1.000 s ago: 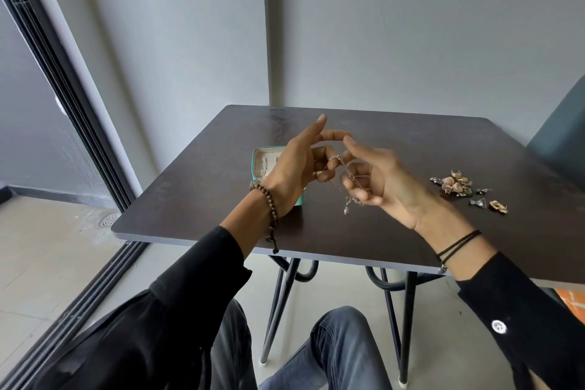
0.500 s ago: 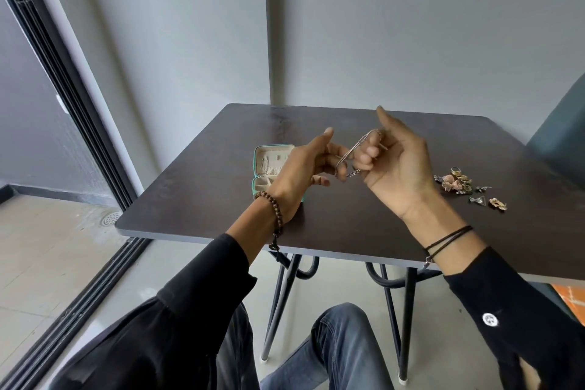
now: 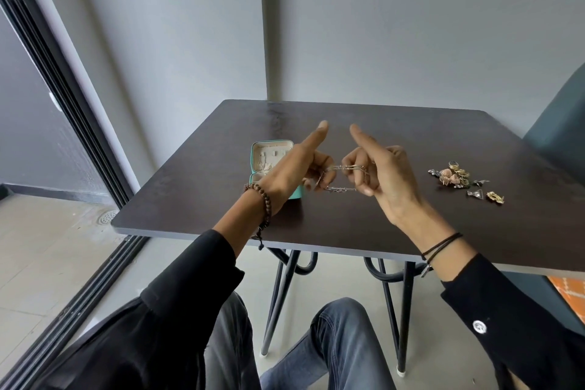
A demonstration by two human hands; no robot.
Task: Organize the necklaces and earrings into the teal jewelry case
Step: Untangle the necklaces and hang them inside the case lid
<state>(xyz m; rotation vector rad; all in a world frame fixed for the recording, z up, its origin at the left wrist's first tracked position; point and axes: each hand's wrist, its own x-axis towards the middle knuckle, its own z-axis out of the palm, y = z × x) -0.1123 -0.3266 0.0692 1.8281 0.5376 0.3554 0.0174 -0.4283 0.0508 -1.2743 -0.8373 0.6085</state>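
Am holding necklace (image 3: pixel 343 168) stretched above table (image 3: pixel 364 225) between left hand (image 3: pixel 289 176) and right hand (image 3: pixel 387 182), both pinching chain. Open teal jewelry case (image 3: pixel 257 152) lying behind left hand, few pieces seemingly inside. At right, earring pile (image 3: pixel 456 176) waiting; much work remaining.

No text is legible; a small white emblem (image 3: pixel 479 326) on the right sleeve (image 3: pixel 525 348) seems too blurred.
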